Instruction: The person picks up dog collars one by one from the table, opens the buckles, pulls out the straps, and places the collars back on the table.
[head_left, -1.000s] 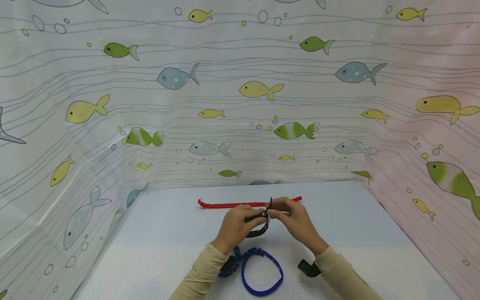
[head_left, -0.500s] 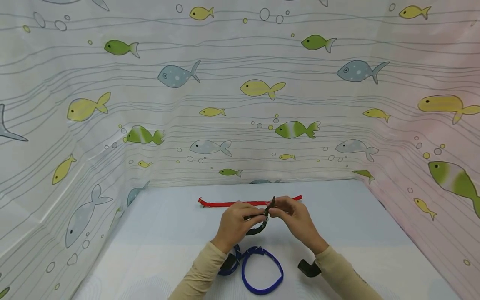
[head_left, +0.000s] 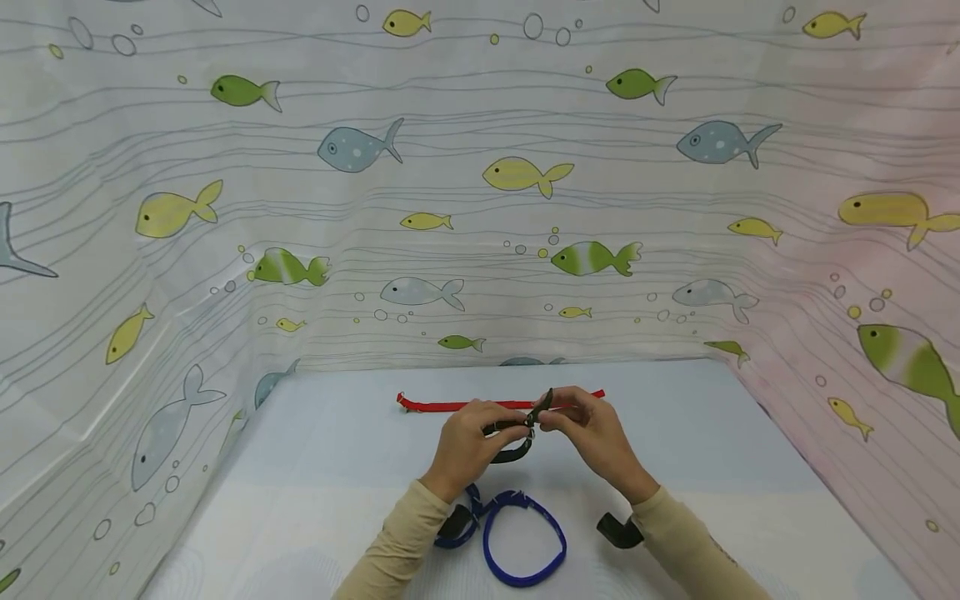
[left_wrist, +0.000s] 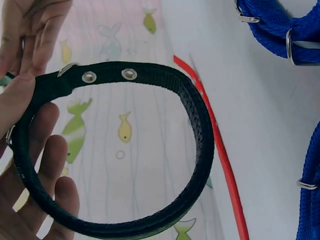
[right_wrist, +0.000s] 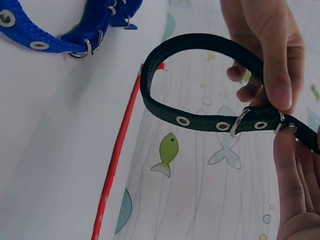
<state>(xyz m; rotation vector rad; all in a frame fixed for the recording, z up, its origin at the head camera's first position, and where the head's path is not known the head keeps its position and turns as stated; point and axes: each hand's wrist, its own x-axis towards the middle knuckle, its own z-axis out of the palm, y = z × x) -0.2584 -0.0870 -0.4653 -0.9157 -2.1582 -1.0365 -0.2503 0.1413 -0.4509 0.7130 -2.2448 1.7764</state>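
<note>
A dark green dog collar (head_left: 512, 455), looped and lined with metal eyelets, hangs in the air between both hands. My left hand (head_left: 471, 443) grips it beside the buckle, thumb on the strap and fingers inside the loop, as the left wrist view shows. At the buckle (right_wrist: 281, 121), in the right wrist view, the strap's free end passes through the metal frame. My right hand (head_left: 590, 427) pinches that free end, with fingertips right at the buckle. The tip of the strap (head_left: 546, 401) sticks up between the hands in the head view.
Behind the hands a long red collar (head_left: 442, 407) lies straight across the table. Nearer are a looped blue collar (head_left: 525, 581) and a second blue one (head_left: 452, 543) with a dark piece on it. A dark rolled piece (head_left: 619, 531) lies by the right sleeve.
The strap's tip leans further right and stands out more between the hands. Both hands have risen slightly in the view and keep hold of the dog collar.
</note>
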